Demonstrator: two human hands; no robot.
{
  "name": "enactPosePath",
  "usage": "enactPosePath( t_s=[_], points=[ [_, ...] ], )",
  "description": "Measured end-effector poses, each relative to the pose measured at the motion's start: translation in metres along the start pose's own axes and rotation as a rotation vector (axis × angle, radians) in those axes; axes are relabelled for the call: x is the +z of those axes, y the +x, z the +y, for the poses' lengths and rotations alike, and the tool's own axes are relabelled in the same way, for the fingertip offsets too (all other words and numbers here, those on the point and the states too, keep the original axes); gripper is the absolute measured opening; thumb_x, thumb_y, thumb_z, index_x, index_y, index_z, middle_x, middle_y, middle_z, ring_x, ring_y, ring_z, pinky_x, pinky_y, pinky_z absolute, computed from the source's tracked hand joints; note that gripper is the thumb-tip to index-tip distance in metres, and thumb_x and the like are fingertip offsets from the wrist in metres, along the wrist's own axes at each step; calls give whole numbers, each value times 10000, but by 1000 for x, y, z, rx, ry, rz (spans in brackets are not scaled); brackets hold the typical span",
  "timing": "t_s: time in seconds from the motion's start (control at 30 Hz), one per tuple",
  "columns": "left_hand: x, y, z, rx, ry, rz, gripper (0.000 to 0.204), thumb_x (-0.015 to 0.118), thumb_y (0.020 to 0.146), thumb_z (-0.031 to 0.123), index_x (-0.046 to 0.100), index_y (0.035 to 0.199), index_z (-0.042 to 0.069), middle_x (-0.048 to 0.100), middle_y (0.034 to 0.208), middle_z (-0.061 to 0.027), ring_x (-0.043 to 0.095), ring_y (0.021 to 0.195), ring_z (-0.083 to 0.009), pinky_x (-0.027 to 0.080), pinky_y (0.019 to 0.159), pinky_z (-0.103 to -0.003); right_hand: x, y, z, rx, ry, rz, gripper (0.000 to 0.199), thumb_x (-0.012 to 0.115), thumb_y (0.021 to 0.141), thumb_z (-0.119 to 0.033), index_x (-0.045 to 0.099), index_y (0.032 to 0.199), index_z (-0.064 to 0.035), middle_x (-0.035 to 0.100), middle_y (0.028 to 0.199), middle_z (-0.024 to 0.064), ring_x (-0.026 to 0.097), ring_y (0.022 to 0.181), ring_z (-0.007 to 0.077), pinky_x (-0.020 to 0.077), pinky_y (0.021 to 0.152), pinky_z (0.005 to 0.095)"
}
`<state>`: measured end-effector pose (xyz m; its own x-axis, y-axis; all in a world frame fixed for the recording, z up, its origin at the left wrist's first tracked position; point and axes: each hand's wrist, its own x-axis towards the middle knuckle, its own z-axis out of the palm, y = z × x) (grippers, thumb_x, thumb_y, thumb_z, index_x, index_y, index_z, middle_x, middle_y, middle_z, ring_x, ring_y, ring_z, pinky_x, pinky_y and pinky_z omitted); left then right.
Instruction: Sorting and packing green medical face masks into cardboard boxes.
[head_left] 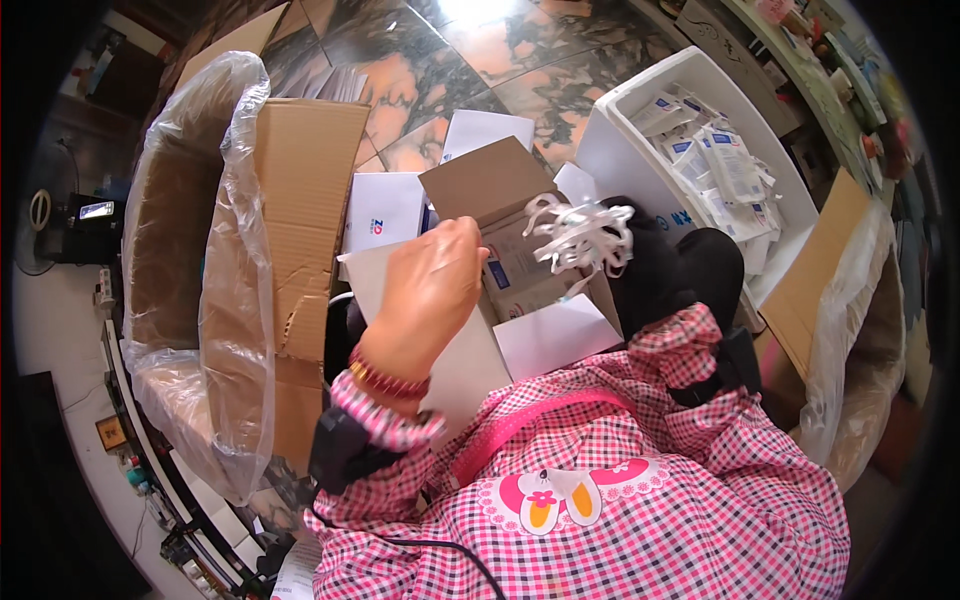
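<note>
My left hand [425, 290] is bent at the fingers over the top edge of a white flat carton [462, 372] that stands against my lap; it seems to grip it. Just behind it is a small open brown box [488, 180] with printed packs inside. A bundle of white elastic loops [580, 236] lies at the box's right side. My right sleeve [690, 335] ends at a dark shape [655, 262] touching the loops. Whether that shape is my right hand in a dark glove I cannot tell.
A large cardboard box [305, 170] lined with clear plastic [225, 300] stands at my left. A white crate [640, 105] of sealed white sachets [725, 165] is ahead on the right, with another lined cardboard box [835, 250] beside it. Flat white cartons [385, 210] lie on the marble floor.
</note>
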<state>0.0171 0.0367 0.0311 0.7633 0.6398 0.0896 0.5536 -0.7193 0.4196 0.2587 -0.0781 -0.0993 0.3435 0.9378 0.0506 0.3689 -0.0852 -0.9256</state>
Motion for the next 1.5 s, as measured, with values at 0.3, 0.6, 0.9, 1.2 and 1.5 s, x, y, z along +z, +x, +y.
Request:
enactPosePath(
  t_s=[0.3, 0.6, 0.9, 1.2, 1.5],
  points=[
    [154, 49, 10, -14, 375, -820, 225, 625, 847, 166, 771, 1002, 94, 725, 1071, -133, 698, 1025, -288, 565, 824, -376, -238, -112, -81, -585, -1507, 475, 554, 726, 858, -262, 516, 1320, -40, 560, 1299, 185, 563, 1210, 353, 469, 1017, 462],
    [274, 5, -44, -467, 10, -639, 316, 641, 833, 88, 673, 1140, 20, 639, 1236, -218, 645, 1116, -374, 553, 895, -463, -465, -325, -140, 5, -2019, 621, 414, 585, 970, -231, 510, 1336, -53, 548, 1346, 188, 556, 1219, 334, 477, 998, 433],
    [323, -8, -63, -332, 36, -736, 296, 539, 906, 93, 678, 1159, 23, 634, 1241, -223, 645, 1107, -376, 552, 897, -444, -522, -437, -6, 498, -1275, 885, 419, 552, 993, -228, 529, 1333, 16, 600, 1245, 240, 583, 1142, 375, 454, 988, 394],
    [231, -6, -19, -86, 86, -544, 245, 589, 813, 61, 679, 1040, 45, 714, 987, -191, 689, 976, -367, 555, 796, -449, -383, -281, -86, 232, -1234, 700, 300, 606, 918, -124, 647, 1194, -15, 680, 1097, 168, 656, 1023, 297, 496, 917, 373],
    [148, -17, -5, -29, 33, -150, 357, 741, 711, 139, 520, 983, 75, 674, 886, -142, 663, 903, -360, 527, 740, -472, -65, -61, -123, -367, -837, -25, 315, 721, 745, -198, 678, 1041, -100, 658, 1001, 152, 653, 949, 319, 511, 829, 441]
  ],
)
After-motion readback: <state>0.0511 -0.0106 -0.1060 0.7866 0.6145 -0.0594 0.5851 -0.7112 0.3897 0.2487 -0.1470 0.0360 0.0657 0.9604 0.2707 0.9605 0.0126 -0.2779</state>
